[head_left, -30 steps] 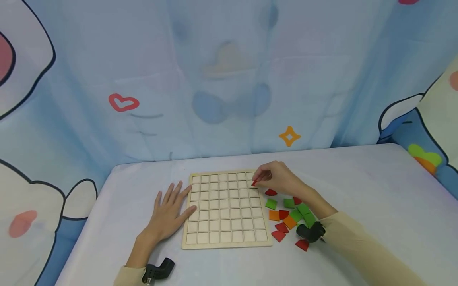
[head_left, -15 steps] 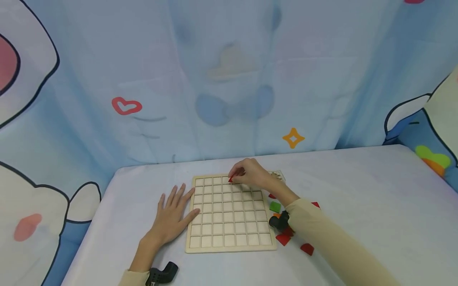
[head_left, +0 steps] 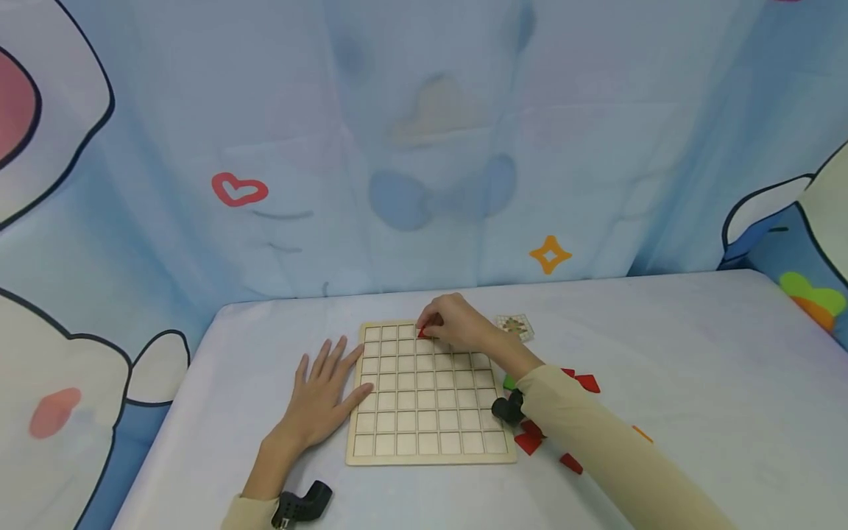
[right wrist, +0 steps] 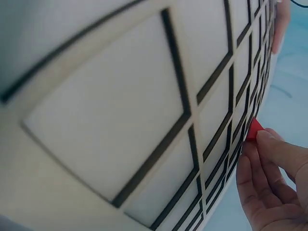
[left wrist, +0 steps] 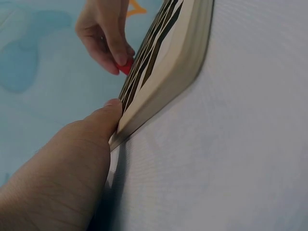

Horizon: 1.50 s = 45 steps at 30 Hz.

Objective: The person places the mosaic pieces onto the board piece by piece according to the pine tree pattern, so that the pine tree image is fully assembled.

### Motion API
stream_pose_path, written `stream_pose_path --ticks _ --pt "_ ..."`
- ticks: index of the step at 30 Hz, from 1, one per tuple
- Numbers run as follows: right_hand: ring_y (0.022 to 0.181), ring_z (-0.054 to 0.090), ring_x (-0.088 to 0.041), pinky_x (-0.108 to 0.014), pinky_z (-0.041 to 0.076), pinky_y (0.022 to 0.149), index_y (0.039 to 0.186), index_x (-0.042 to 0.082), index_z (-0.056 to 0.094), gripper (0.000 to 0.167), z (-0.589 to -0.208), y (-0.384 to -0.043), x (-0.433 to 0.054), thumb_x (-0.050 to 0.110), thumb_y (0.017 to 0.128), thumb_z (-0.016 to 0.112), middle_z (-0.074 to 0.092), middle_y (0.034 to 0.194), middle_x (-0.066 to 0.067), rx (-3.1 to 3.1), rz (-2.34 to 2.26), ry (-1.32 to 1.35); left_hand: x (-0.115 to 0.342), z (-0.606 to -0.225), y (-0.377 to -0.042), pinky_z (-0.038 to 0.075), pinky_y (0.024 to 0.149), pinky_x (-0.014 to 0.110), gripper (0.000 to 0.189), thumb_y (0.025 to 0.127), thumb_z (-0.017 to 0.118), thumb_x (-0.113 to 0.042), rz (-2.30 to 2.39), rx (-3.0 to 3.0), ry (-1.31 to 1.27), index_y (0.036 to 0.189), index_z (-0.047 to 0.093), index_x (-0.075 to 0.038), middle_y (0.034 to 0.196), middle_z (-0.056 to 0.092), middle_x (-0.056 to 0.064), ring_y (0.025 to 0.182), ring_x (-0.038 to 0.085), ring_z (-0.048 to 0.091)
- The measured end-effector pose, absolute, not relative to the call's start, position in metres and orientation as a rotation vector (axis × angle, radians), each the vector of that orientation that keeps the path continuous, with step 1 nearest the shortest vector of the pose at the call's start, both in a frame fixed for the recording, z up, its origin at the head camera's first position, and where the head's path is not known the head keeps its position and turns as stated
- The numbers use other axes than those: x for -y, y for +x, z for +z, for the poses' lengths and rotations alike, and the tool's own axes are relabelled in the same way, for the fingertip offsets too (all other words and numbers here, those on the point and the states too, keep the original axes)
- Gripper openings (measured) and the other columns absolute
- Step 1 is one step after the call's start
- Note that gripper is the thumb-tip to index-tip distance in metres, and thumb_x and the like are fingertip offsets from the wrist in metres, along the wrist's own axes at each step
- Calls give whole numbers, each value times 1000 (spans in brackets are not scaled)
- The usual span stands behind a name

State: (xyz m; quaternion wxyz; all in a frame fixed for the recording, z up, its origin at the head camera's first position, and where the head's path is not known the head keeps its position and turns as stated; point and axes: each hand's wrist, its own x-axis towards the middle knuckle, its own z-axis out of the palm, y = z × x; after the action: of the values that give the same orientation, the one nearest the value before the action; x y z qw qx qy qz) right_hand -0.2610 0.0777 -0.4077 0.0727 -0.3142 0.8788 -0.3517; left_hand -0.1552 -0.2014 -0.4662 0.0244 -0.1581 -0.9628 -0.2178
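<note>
A wooden grid board with rows of square recesses lies flat on the white table. My right hand pinches a small red piece between thumb and fingertips at the far row, near the middle of that side. In the right wrist view the red piece has a pointed corner showing, right at the grid's surface; the fingers cover the rest. My left hand lies with fingers spread on the table, its thumb and index fingertip at the board's left rim. The left wrist view shows that thumb against the rim.
Right of the board lie several loose pieces: red ones, a green one and an orange one, partly hidden under the right sleeve. A small printed card sits behind the right wrist. A patterned curtain hangs behind the table.
My right hand has gone left from the board's right rim to the middle of the far row, carrying the red piece, then nearly stopped. The left hand stays at the rim.
</note>
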Motion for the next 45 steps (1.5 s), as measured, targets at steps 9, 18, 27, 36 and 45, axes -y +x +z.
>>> stream_pose_path --ticks 9,18,27,36,45 --pt "102 70 -32 -37 59 86 103 -1 80 13 -408 -265 -75 -6 96 70 75 104 -14 -2680 -940 -1060 201 -466 -157 0 123 68 73 103 57 -49 -655 2967 -499 164 36 -15 172 21 17 160 41 11" --pt "94 71 -28 -27 60 82 99 -6 81 13 -406 -269 -68 -11 91 73 73 97 -13 -2665 -831 -1271 202 -467 -156 -1 124 67 73 103 57 -50 -650 2982 -477 164 36 -15 173 21 17 160 40 10" --pt "93 72 -29 -28 61 82 99 -8 80 13 -404 -268 -69 -13 92 70 74 98 -16 -2657 -854 -1329 203 -467 -156 -1 124 67 74 103 56 -51 -651 2987 -473 165 35 -17 173 20 16 161 39 9" --pt "94 72 -29 -26 60 83 99 -8 80 14 -403 -267 -66 -14 92 70 73 98 -16 -2671 -808 -1318 202 -468 -156 -1 124 67 74 103 56 -52 -649 2990 -466 165 36 -17 173 19 16 161 39 9" --pt "90 68 -27 -26 59 82 98 -8 80 11 -406 -265 -67 -11 92 72 68 90 -13 -2698 -804 -1378 202 -468 -157 0 124 67 74 103 57 -52 -638 2988 -469 165 35 -17 173 20 16 161 39 10"
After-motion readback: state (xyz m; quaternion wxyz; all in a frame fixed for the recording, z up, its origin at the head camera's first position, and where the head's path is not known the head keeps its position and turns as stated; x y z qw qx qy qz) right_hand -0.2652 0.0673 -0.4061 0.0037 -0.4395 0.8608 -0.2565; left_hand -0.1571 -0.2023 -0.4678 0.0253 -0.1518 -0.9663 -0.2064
